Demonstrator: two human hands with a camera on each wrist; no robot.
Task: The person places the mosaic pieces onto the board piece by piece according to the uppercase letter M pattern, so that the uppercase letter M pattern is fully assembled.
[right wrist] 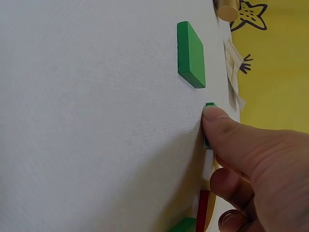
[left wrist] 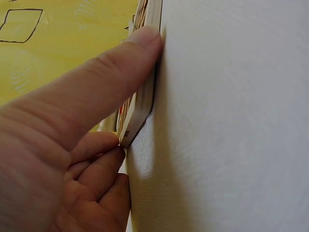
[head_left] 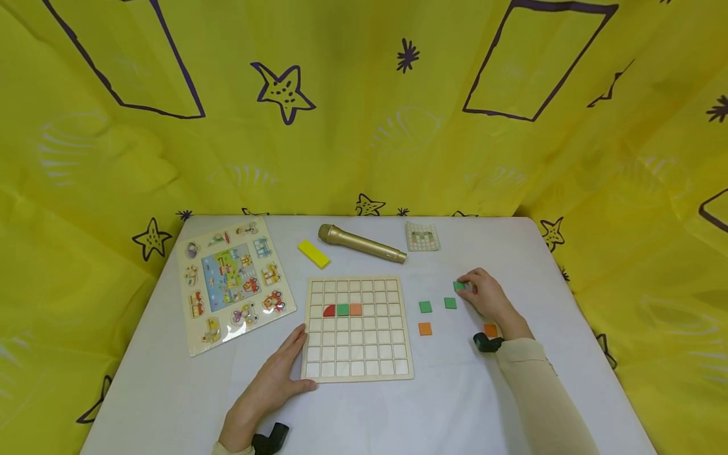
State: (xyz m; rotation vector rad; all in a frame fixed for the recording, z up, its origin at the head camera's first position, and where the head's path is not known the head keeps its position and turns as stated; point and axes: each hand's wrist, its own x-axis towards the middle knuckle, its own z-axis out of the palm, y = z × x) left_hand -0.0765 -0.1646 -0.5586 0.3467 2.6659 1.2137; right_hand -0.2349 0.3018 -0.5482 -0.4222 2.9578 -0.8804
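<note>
A pale wooden grid board (head_left: 364, 361) lies on the table, bearing a red quarter-round tile (head_left: 329, 311), a green tile (head_left: 343, 309) and an orange tile (head_left: 355, 309) side by side. At its near left corner rests my left hand (head_left: 277, 373): fairly straight fingers touch the left side, and the thumb (left wrist: 140, 41) presses along the near edge. To the right of the board, my right hand (head_left: 486, 297) pinches a green square tile (head_left: 458, 286) between thumb and fingers. That tile is mostly covered by the thumb in the right wrist view.
Green squares (head_left: 425, 306) and orange squares (head_left: 425, 328) lie right of the board, one orange partly behind my right wrist. Beyond the board are a gold microphone (head_left: 364, 243), a yellow block (head_left: 314, 253) and a pattern card (head_left: 423, 237). A picture puzzle (head_left: 233, 287) lies left.
</note>
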